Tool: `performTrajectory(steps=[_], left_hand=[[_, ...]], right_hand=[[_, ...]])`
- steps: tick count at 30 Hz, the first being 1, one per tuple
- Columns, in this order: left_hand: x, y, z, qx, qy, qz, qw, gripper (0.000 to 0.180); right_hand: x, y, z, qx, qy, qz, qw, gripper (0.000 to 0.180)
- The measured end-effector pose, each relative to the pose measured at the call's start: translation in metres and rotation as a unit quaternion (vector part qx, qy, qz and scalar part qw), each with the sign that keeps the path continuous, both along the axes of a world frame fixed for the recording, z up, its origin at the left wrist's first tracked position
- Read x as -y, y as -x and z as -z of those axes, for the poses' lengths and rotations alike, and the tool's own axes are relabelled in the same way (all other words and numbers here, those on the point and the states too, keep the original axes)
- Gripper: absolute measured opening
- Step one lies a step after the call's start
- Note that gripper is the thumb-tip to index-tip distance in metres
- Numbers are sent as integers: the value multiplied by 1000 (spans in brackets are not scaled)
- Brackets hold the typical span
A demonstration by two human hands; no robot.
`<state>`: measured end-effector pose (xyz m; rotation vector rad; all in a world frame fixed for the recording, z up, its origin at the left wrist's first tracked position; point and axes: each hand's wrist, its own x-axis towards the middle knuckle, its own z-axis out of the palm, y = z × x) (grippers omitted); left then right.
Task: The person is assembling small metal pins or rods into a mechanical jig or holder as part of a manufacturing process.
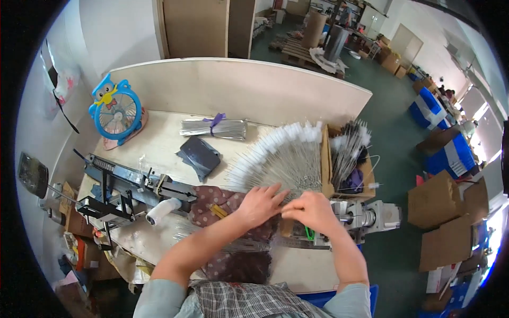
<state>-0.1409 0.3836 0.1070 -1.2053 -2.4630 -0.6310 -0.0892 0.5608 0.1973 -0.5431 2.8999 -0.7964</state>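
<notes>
Pale wood: the worktop (164,135) is light board, with a raised pale panel (238,87) walling its far edge.
Edges: the near edge lies at the person's body; the right edge ends beside a cardboard box (350,172) of loose brushes.
Open room: bare board shows at far left, between a blue owl-shaped fan (116,111) and a tied bundle of silver wires (213,128). Green floor opens to the right, beyond the box.
Wire brushes: a fan of thin wire brushes with white fluffy tips (281,156) lies spread at centre, just beyond both hands.
Left hand (259,204): fingers stretched, fingertips touching the near wire ends; grip loose, clasping nothing visible.
Right hand (313,211): grip clenched to a pinch at the wire ends, touching the left fingertips; what it pinches is too small to tell.
Surface: spotted dark cloth (222,204) under the left wrist; a black metal jig (127,188) with a white roller at left; a grey motor (366,214) at right.
Room: a workshop with cartons and pallets.
</notes>
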Motion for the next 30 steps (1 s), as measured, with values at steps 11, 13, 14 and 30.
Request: performTrajectory(steps=[11,13,14,30], left_hand=[[163,-101,-28,225,-195,-173,939,16],[172,-107,-26,243,-218,-198,924,16],[174,-107,-24,262,-234,-205,914,15],[144,-96,-18,351,-287,-153,878,17]], right_hand=[[45,33,5,-181,36,5,983,10],[29,28,11,-199,-54,73,976,10],[18,23,12,-200,-63,75,975,10],[96,43,6,-55,128,-111,984,14]])
